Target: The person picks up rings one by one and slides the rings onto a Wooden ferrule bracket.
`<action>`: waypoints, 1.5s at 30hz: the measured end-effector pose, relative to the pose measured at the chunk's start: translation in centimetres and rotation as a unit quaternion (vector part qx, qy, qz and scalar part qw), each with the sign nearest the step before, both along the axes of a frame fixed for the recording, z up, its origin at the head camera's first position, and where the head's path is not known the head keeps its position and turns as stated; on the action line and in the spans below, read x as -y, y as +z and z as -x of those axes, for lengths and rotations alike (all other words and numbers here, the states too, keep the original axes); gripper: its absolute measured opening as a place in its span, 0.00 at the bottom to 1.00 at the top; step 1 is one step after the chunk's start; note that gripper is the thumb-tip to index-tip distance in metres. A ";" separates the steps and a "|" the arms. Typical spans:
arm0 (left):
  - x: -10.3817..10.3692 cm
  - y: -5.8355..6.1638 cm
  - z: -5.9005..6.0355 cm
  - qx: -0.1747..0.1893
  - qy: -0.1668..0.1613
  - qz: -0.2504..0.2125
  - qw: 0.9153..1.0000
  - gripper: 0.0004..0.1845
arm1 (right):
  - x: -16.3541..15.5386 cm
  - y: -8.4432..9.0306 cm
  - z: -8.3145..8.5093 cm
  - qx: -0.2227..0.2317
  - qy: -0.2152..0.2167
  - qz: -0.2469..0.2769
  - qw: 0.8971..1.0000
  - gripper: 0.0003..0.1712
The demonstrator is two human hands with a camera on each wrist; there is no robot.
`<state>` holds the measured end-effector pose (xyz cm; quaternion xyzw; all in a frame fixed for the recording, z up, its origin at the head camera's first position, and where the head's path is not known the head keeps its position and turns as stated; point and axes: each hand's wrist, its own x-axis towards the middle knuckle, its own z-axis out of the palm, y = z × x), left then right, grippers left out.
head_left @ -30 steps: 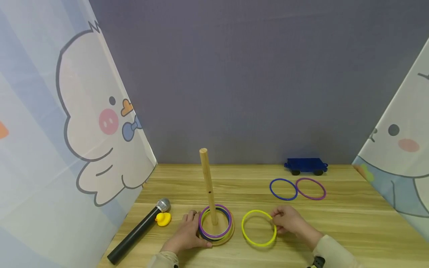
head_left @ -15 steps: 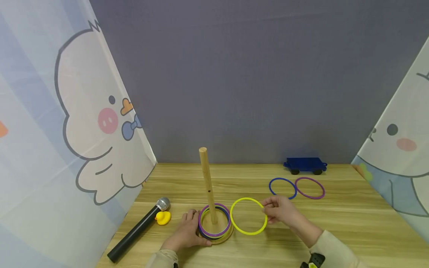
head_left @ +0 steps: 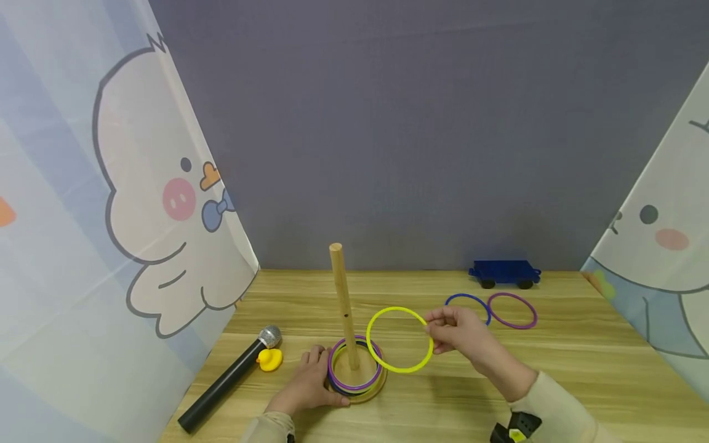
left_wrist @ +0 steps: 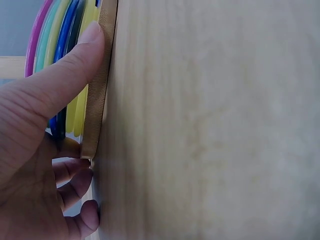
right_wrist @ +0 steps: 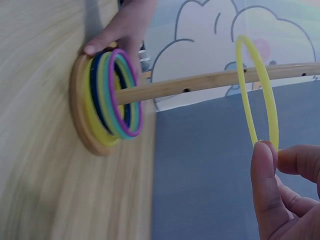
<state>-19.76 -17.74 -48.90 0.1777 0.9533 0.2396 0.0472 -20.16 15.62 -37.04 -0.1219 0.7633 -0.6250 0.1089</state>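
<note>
At the near middle of the light wooden counter (head_left: 554,363), a round wooden base (head_left: 370,391) carries an upright wooden peg (head_left: 343,301) with a stack of thin plastic rings (head_left: 354,368) lying around its foot; the top one is purple, with teal, blue and yellow ones beneath it in the right wrist view. The left hand (head_left: 310,384) rests on the counter at the left side of this base, its thumb (left_wrist: 75,70) pressed against the edge of the base and the stacked rings, the other fingers curled loosely below on the counter; it holds nothing.

Just right of the peg, the right hand (head_left: 456,331) is raised above the counter and pinches a thin yellow plastic ring (head_left: 400,339) at its right edge between thumb (right_wrist: 265,190) and forefinger. The ring hangs in the air, tilted, level with the peg's lower half, its left edge close beside the peg but not around it.

Farther right, a blue ring (head_left: 471,301) and a purple ring (head_left: 512,310) lie flat side by side on the counter, the blue one partly hidden by the right hand. Behind them, at the far edge, stands a dark blue toy wagon (head_left: 505,272). At the near left lie a black microphone with a silver head (head_left: 229,381) and, touching it, a small yellow rubber duck (head_left: 269,360).
</note>
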 end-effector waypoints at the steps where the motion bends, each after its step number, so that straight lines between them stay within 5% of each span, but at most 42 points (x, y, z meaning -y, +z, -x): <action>1: 0.0 0.0 0.0 0.002 0.001 0.000 1.000 0.63 | 0.1 0.3 0.0 -0.006 0.002 0.001 1.000 0.20; 17: 0.0 0.0 0.1 0.004 0.002 0.000 1.000 0.64 | 1.6 6.0 -0.5 -0.049 -0.004 0.047 0.998 0.19; 31: 0.0 0.3 0.1 -0.003 -0.002 -0.003 1.000 0.62 | 4.5 9.8 -1.0 -0.129 -0.048 0.123 0.983 0.18; 38: 0.1 0.2 0.2 -0.007 -0.002 0.001 1.000 0.63 | 7.0 10.4 -0.5 -0.126 -0.056 0.175 0.975 0.17; 45: 0.2 0.2 0.0 0.001 -0.002 -0.004 1.000 0.63 | 8.2 8.8 0.8 -0.082 -0.062 0.164 0.981 0.16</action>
